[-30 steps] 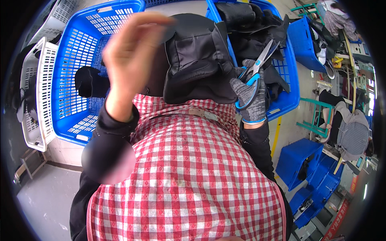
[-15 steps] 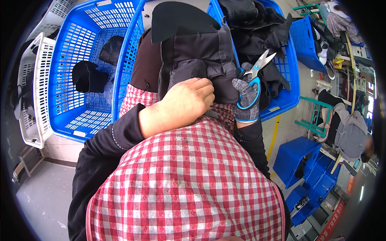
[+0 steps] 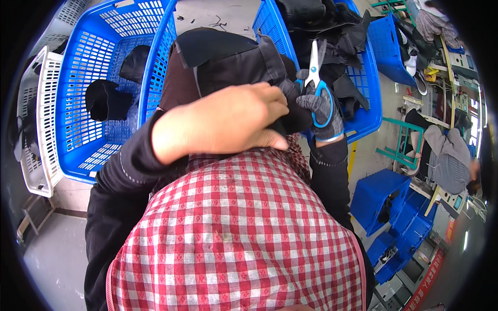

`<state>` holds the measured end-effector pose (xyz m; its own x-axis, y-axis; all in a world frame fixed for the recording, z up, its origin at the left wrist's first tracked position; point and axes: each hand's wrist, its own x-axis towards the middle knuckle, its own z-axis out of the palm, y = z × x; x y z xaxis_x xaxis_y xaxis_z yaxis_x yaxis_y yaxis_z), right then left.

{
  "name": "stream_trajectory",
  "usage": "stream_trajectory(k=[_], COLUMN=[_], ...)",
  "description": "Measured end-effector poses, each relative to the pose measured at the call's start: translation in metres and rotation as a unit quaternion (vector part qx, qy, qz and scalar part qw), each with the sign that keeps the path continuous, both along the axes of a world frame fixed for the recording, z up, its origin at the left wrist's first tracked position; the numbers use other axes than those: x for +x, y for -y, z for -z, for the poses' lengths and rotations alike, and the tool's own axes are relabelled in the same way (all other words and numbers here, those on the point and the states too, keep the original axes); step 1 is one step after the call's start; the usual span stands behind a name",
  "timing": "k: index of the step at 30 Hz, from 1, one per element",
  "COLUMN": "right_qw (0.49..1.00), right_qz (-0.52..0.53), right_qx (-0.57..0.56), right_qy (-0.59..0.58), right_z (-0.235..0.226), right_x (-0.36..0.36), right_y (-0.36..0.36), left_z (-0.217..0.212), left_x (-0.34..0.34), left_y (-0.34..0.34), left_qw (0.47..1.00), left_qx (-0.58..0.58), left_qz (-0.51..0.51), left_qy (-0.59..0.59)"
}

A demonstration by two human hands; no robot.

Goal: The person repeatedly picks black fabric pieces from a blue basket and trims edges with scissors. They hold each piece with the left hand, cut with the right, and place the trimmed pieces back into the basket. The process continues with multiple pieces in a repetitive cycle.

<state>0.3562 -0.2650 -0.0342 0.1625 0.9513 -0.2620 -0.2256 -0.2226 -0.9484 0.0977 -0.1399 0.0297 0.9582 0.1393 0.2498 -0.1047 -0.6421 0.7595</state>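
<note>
A black sewn fabric piece [image 3: 233, 67] with seams and a smooth flap [image 3: 207, 45] lies folded across my lap. My left hand [image 3: 223, 122], bare and slightly blurred, lies over its near part. The fingers bend down onto the cloth near its right side, and the thumb stands apart below them; the fingertips are partly hidden. At the right edge of the piece, my right hand [image 3: 324, 116] wears a grey knit glove and holds scissors [image 3: 313, 72] with blue-and-white handles. Their blades point up and look nearly together.
A blue basket [image 3: 65, 103] on the left contains dark pieces [image 3: 106, 98], with a white basket [image 3: 46, 119] beyond it. Another blue basket [image 3: 371, 111] at right is heaped with black pieces [image 3: 332, 31]. Blue crates [image 3: 381, 197], a green frame [image 3: 397, 150] and a co-worker [image 3: 448, 160] are farther right.
The fabric's flap has dropped lower and the piece is folded differently. My left hand has risen toward me and its thumb now shows. The scissors have turned upright and their blades have come together.
</note>
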Motion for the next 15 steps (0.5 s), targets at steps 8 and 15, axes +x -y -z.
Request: stream_trajectory(k=[8,15], right_qw=[0.930,0.621], right_qz=[0.081,0.003], right_qx=[-0.183,0.022], right_qy=[0.308,0.784], right_z=[0.030,-0.040], right_x=[0.040,0.025], right_y=[0.001,0.032], left_z=[0.082,0.091], left_x=[0.051,0.078], left_y=[0.002,-0.028], left_qw=[0.993,0.929], left_qx=[0.063,-0.317], left_qz=[-0.017,-0.187], left_qy=[-0.096,-0.034])
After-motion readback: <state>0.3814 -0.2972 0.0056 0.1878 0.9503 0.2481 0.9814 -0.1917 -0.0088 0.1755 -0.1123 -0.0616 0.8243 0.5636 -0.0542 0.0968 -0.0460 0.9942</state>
